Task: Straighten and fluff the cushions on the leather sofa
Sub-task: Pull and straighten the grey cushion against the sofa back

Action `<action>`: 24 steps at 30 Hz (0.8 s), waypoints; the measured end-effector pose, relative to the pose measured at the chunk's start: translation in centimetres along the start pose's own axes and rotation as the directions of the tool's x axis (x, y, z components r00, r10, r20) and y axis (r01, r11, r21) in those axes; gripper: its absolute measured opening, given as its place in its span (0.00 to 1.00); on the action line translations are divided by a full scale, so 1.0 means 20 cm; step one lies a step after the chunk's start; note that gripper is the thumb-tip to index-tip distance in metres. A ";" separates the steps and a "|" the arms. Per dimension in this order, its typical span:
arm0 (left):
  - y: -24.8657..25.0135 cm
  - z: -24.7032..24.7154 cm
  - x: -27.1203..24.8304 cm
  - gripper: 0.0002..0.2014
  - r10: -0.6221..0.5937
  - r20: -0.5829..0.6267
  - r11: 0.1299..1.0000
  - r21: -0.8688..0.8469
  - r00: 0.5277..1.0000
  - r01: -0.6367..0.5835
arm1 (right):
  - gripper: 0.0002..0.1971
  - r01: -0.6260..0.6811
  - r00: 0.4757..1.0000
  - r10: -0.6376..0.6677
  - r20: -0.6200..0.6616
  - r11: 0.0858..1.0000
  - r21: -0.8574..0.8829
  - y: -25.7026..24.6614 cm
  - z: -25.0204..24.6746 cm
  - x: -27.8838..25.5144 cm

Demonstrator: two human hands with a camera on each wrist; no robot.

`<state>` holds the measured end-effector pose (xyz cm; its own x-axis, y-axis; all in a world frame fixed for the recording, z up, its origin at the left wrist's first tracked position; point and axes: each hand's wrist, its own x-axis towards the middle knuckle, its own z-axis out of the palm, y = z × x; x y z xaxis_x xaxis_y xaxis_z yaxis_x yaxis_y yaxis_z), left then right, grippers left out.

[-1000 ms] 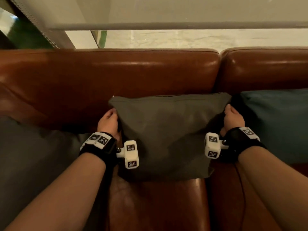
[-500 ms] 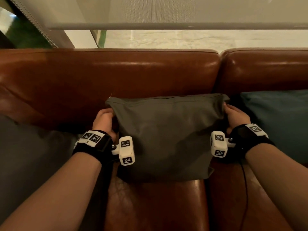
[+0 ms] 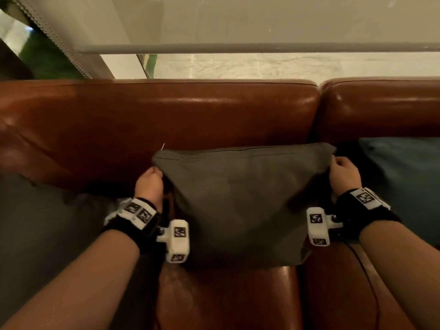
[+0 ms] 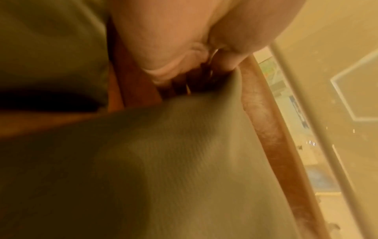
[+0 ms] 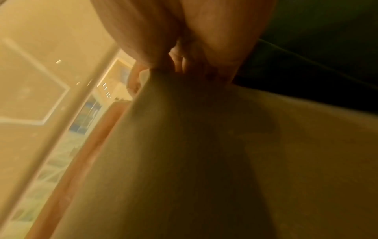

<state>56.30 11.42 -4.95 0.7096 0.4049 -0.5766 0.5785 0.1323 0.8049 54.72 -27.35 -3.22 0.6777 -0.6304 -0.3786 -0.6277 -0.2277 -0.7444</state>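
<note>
An olive-grey cushion (image 3: 240, 201) stands upright against the back of the brown leather sofa (image 3: 190, 115), its lower edge on the seat. My left hand (image 3: 150, 184) grips its upper left corner and my right hand (image 3: 344, 175) grips its upper right corner, so the top edge is stretched between them. In the left wrist view the fingers (image 4: 174, 71) curl into the cushion fabric (image 4: 184, 161). The right wrist view has the fingers (image 5: 194, 67) bunching the cushion fabric (image 5: 204, 161) at the corner.
A dark teal cushion (image 3: 404, 182) leans at the right, close to my right wrist. A grey cushion (image 3: 47, 234) lies at the left under my left forearm. Behind the sofa back runs a window with a lowered blind (image 3: 262, 25).
Both hands have slid up and outward from the cushion's sides to its upper corners. The cushion's top edge now looks wider and more taut.
</note>
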 end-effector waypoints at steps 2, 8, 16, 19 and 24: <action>-0.05 0.04 -0.02 0.10 -0.017 -0.008 0.998 -0.059 1.000 0.016 | 0.15 -0.039 0.999 0.040 -0.036 0.999 0.029 0.00 0.02 0.00; -0.03 0.00 0.05 0.08 0.223 -0.312 0.969 0.172 0.923 -0.176 | 0.04 0.134 0.976 -0.169 -0.137 0.963 -0.233 -0.06 -0.10 0.00; -0.04 0.07 0.05 0.20 0.132 -0.217 0.990 0.079 0.967 -0.117 | 0.18 0.003 0.997 0.006 -0.073 0.993 0.122 0.01 0.07 0.01; -0.05 0.07 0.06 0.19 0.129 -0.315 0.991 0.072 0.940 -0.112 | 0.17 -0.017 0.994 0.030 -0.105 0.992 0.121 0.02 0.06 0.01; 0.01 0.09 0.02 0.22 0.071 -0.358 0.994 -0.052 0.931 -0.096 | 0.17 0.028 0.985 0.006 -0.175 0.982 0.189 -0.03 0.05 0.01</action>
<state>57.50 9.94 -5.37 0.5577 0.7103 -0.4294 0.4860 0.1398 0.8627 55.52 -26.60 -3.40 0.5962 -0.7521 -0.2809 -0.5249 -0.1004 -0.8453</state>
